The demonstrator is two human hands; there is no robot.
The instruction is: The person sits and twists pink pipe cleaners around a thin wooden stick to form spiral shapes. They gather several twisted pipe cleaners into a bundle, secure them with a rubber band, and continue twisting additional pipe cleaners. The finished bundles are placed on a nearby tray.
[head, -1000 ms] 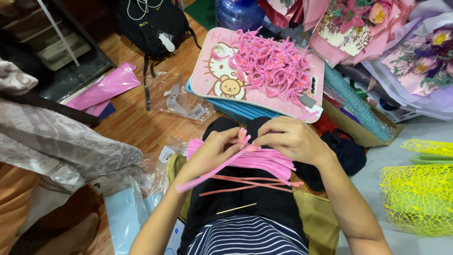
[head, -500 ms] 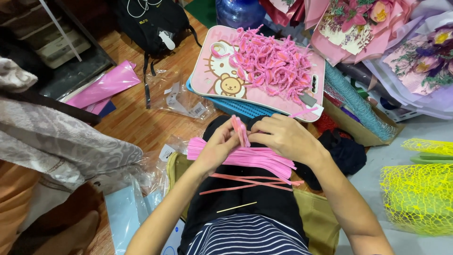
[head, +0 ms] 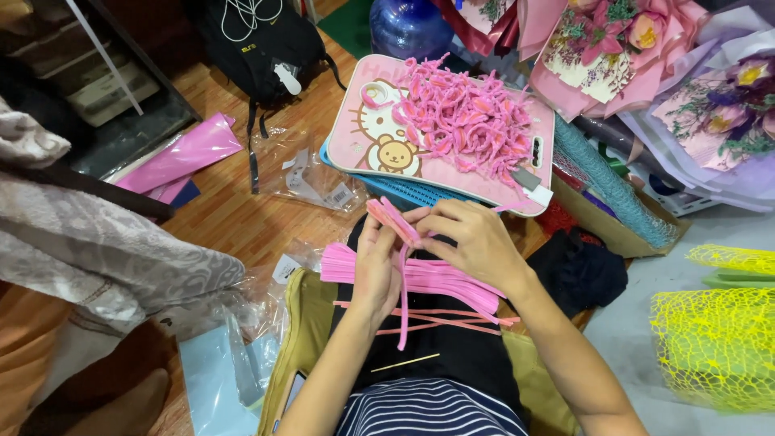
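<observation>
Wooden floor [head: 234, 218], left and centre of the frame, partly covered with clutter. Grey patterned cloth [head: 97, 250], left edge, draped in folds. Wrapped flower bouquets [head: 646, 56], upper right, in pink and lilac paper. Yellow mesh netting [head: 718, 339], lower right edge, lying on a pale surface. Pink cartoon-printed cutting board [head: 379, 137], upper centre, resting on a blue basket [head: 412, 192] and heaped on its right half with a pile of curled pink pipe-cleaner pieces [head: 468, 113]. Black backpack [head: 258, 40], top centre-left, with a white cable on it. Blue water jug [head: 408, 24], top centre, only partly in view. Pink wrapping sheet [head: 173, 157], left of centre, flat on the floor. Clear plastic packet [head: 311, 173], just left of the board. Bundle of straight pink pipe cleaners [head: 436, 278], centre, lying across the person's dark lap, with a few loose orange-pink strands [head: 436, 319] crossed just below it and a thin wooden stick [head: 408, 362] lower still. Right hand [head: 476, 238], centre, fingers curled and pinching the folded pipe cleaner [head: 395, 222]. Left hand [head: 375, 266], just left of it, closed on the same folded piece from below; its loose tail hangs down past the bundle.
</observation>
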